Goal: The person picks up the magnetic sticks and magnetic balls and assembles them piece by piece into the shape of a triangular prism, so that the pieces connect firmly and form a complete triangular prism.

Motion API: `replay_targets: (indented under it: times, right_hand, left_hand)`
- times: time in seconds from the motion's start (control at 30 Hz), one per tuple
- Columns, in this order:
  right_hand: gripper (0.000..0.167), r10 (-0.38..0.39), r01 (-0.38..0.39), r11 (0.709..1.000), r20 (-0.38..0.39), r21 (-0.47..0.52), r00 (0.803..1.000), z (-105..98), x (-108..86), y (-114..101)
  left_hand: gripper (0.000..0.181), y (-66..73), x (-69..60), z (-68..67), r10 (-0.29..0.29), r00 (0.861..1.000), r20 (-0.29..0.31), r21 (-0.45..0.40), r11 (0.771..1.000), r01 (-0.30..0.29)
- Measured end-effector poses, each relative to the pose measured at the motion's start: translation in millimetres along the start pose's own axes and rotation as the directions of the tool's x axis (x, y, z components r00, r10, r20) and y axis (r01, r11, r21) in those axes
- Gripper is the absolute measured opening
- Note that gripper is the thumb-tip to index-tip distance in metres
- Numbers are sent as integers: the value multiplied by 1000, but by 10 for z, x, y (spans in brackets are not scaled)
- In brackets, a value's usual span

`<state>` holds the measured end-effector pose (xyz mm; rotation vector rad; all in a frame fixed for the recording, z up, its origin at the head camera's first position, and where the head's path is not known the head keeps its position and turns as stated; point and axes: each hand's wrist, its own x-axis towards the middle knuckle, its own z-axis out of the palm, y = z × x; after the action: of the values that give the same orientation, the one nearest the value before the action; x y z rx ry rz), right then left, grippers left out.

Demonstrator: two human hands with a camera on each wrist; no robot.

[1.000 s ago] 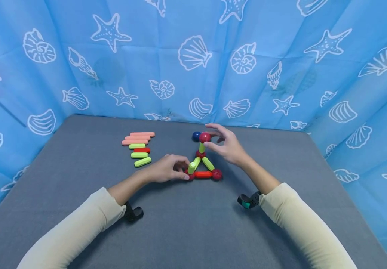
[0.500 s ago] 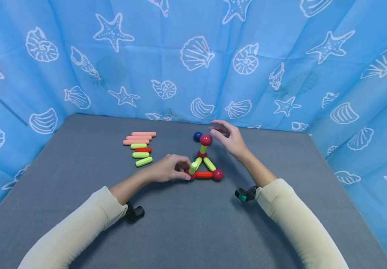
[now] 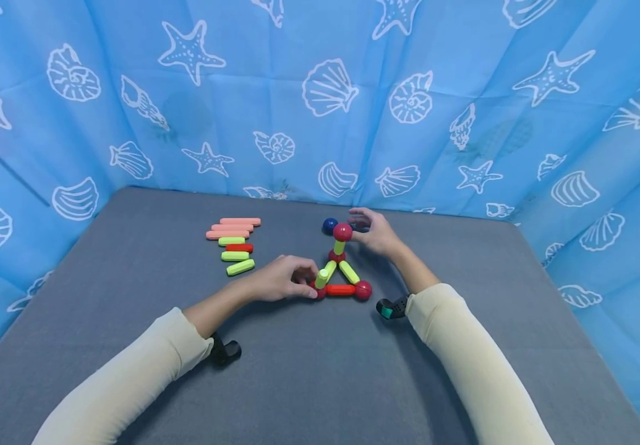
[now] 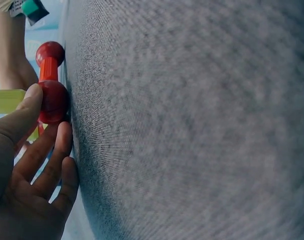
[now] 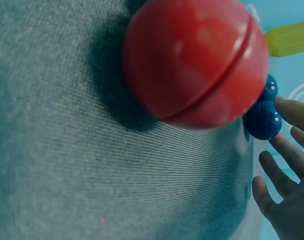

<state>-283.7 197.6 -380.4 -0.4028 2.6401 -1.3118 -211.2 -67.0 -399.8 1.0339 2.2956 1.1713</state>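
On the grey table stands a triangle of red balls joined by rods. My left hand (image 3: pixel 286 278) pinches its left corner red ball (image 4: pixel 55 102); a yellow-green rod (image 3: pixel 322 278) stands up from that ball. An orange-red rod (image 3: pixel 341 290) runs to the right corner red ball (image 3: pixel 363 290). From the back corner another upright rod (image 3: pixel 339 247) carries a red ball (image 3: pixel 343 232) on top. Behind it, my right hand (image 3: pixel 376 233) has thumb and fingertips at the edge of a dark blue ball (image 5: pixel 262 120), fingers spread; whether they touch it I cannot tell.
A second blue ball (image 3: pixel 329 226) sits left of the one by my right hand. Loose rods lie in a column at the left: pink ones (image 3: pixel 233 228), yellow-green ones (image 3: pixel 235 256) and a red one (image 3: pixel 239 248). A blue shell-print curtain (image 3: pixel 275 93) hangs behind the table.
My right hand has left the top red ball, drawn back to the right, then moved in behind it to the blue ball. The left hand keeps its hold on the corner ball.
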Motion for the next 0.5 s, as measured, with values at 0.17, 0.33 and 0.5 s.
replay_targets:
  times: [0.17, 0.33, 0.5]
  right_hand:
    - [55, 11, -12, 999, -21, -43, 1000, 25, 33, 50]
    - [50, 15, -17, 998, -36, -59, 999, 49, 48, 99]
    - [48, -8, 7, 1000, -64, -19, 998, 10, 7, 79]
  left_hand:
    - [21, 6, -1, -3, -1, 1000, 3, -5, 1000, 1]
    - [20, -5, 0, -4, -4, 1000, 6, -6, 1000, 4]
    - [20, -7, 0, -5, 1, 1000, 7, -9, 1000, -1]
